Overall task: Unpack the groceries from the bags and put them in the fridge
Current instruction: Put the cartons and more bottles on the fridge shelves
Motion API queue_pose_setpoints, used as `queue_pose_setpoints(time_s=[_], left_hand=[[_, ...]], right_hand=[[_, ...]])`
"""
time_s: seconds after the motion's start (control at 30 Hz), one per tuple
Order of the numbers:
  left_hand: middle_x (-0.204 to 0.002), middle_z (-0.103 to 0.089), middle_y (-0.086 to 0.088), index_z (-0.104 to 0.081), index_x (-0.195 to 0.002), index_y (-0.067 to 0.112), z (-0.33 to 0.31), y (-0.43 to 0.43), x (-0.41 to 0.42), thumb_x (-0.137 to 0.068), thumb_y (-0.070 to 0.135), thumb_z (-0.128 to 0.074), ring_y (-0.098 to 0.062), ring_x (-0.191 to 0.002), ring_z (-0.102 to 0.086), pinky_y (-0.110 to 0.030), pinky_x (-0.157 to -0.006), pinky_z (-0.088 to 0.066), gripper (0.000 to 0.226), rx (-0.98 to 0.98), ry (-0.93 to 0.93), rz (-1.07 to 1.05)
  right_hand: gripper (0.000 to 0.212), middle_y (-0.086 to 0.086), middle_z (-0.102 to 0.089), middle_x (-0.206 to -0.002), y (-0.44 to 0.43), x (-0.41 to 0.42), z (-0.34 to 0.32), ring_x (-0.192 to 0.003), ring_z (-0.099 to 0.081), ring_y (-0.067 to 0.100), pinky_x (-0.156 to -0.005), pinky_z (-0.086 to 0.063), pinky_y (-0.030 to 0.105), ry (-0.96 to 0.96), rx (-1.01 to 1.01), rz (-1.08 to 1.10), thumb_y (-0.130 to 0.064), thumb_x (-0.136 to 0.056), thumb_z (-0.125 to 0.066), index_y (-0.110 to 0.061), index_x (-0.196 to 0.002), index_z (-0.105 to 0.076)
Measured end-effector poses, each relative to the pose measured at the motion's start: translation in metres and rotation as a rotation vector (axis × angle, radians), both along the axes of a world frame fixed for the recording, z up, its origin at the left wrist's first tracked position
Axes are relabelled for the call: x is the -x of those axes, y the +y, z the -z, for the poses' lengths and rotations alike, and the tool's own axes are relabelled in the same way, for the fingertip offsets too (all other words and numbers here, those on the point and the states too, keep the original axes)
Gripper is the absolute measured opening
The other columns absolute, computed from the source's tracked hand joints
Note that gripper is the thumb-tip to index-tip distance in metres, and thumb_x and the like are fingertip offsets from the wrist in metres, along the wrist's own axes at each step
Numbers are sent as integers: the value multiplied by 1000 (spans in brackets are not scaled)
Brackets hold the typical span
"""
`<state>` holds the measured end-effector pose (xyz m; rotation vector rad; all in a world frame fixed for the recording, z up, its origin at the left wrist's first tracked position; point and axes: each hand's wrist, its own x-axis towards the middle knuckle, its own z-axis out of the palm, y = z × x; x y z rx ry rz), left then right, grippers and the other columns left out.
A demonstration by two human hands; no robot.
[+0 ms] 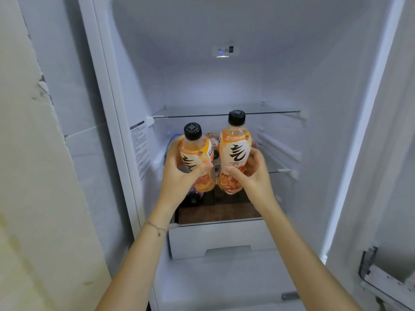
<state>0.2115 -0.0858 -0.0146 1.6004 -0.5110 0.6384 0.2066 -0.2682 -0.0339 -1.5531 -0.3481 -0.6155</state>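
**Mia:** Where are the drinks?

**Ben:** There are two orange ones with black caps. They are held up side by side at the open fridge [224, 86], very close together. The left bottle [196, 151] leans a little to the left. The right bottle [235, 151] stands straighter and sits a bit higher.

**Mia:** Who has them?

**Ben:** The left hand [179, 173] is wrapped round the middle of the left bottle, with the thumb across the front. The right hand [253, 176] is wrapped round the lower part of the right bottle, thumb on the front too.

**Mia:** Are they on a shelf?

**Ben:** No, both are up in the air. Their caps reach about as high as the glass shelf [224, 113]. Some dark things [197, 196] sit behind and below them, too blurry to tell.

**Mia:** What else is there?

**Ben:** A white drawer [220, 241] is below the hands. A thin bracelet [157, 227] is on the left wrist. A sticker [140, 149] with tiny print is on the fridge's left inside wall. A little blue light [223, 51] glows high at the back. A yellowish wall [33, 176] is far to the left.
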Motion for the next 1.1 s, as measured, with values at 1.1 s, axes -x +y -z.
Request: queue_pose_setpoints(time_s=[1.1], left_hand=[[-127,-59,10,-49,-132,26,-7,-10,-41,-75,26,-82,-4,-118,-55,-33,-103,-48,66,-200,-71,-271]], right_hand=[[64,-6,-58,-124,-7,-44,45,-113,-57,2,-90,-51,22,50,-95,-138,-4,-75,-78,-33,-122,-46]])
